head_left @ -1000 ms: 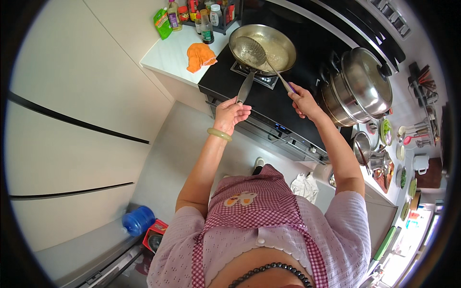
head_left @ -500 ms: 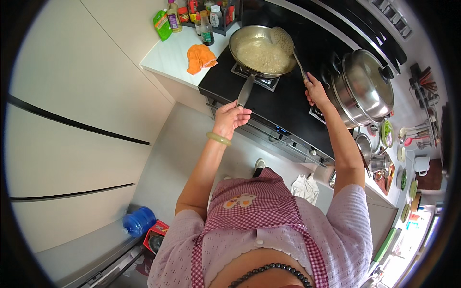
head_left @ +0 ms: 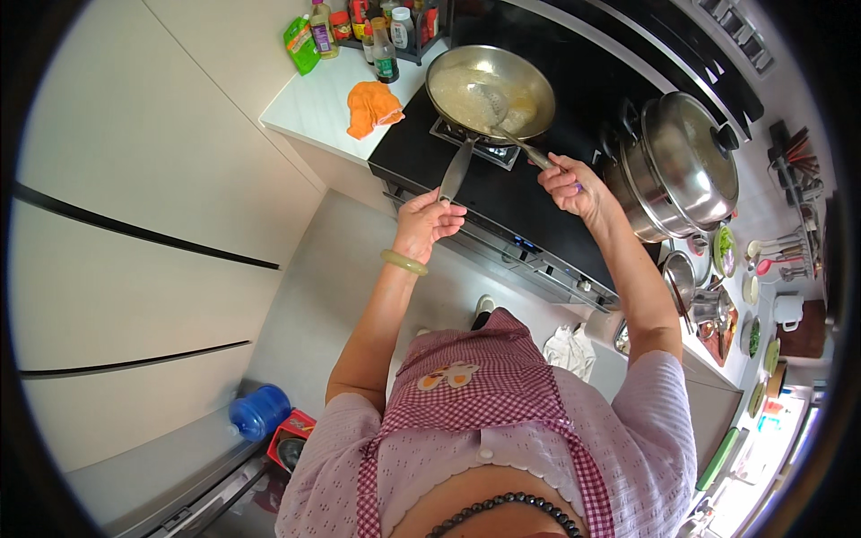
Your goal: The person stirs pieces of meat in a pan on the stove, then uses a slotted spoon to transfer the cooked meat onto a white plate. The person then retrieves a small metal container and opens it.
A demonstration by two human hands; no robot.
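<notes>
A steel frying pan (head_left: 538,90) with bubbling pale liquid sits on the left burner of the black stove. Its handle points toward me, and my left hand (head_left: 428,224) grips the end of it between thumb and fingers. My right hand (head_left: 571,184) is wrapped round the handle of a skimmer (head_left: 522,148). The skimmer's perforated head is dipped in the liquid near the pan's middle, partly hidden by it. Its handle crosses the pan's near right rim.
Right of the pan stands a large lidded steel pot (head_left: 686,166). An orange cloth (head_left: 372,109) lies on the white counter at left, with bottles and a green pouch (head_left: 302,45) behind. Bowls and a strainer (head_left: 680,273) line the right counter. A blue water jug (head_left: 260,412) is on the floor.
My right hand has shifted slightly left and down. The skimmer's head has moved from the pan's far right side into the liquid near the middle. My left hand stays on the pan handle.
</notes>
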